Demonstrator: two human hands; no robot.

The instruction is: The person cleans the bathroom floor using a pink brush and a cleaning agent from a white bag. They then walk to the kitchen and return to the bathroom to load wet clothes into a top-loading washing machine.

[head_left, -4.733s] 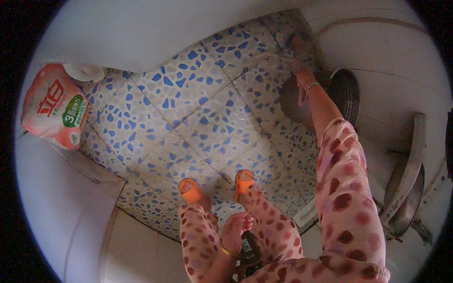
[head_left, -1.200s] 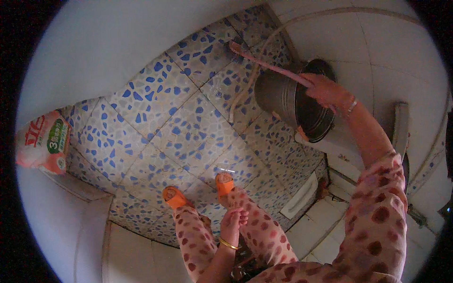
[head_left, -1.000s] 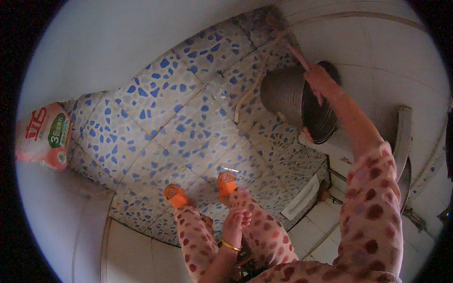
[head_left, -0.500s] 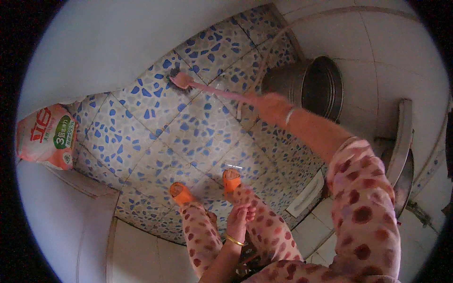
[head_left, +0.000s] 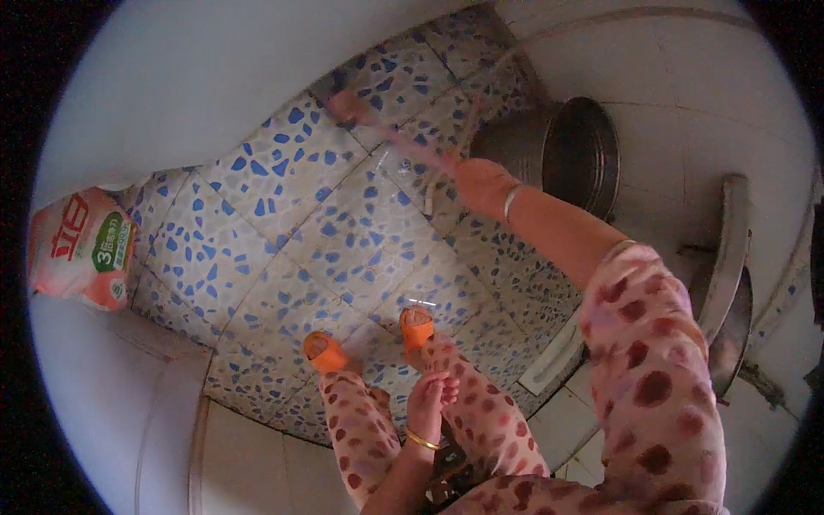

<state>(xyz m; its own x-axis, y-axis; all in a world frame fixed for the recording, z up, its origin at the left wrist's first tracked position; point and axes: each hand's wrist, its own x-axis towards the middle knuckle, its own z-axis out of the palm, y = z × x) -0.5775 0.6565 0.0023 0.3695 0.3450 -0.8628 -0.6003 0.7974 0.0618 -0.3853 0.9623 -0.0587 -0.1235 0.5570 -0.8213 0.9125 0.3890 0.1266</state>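
1. Fingers of the right hand (head_left: 482, 183) are closed round the pink handle (head_left: 408, 148) of a long brush (head_left: 373, 125); fingers of the left hand (head_left: 428, 405) are curled in near the knees, with nothing visible in them.
2. The brush reaches out ahead and to the left of the right hand, its head (head_left: 346, 106) at the far side of the tiled floor (head_left: 283, 275), close to the foot of a large pale surface (head_left: 206, 94). Blur hides whether the bristles touch the tiles.
3. It looks light, with a stiff, probably plastic handle and springier bristles; little about it seems fragile. If wet, the handle could turn slippery.
4. The best hold is likely where the hand has it, well back from the head, with a firm wrap to resist twisting.
5. A dark metal bucket (head_left: 515, 146) stands just beyond the right hand and limits room on that side; a hose (head_left: 601, 21) curves along the wall.
6. The pale surface bounds the far side. A red-and-white bag (head_left: 83, 249) sits at the left, well apart from the brush, and orange slippers (head_left: 417, 327) occupy the near floor.
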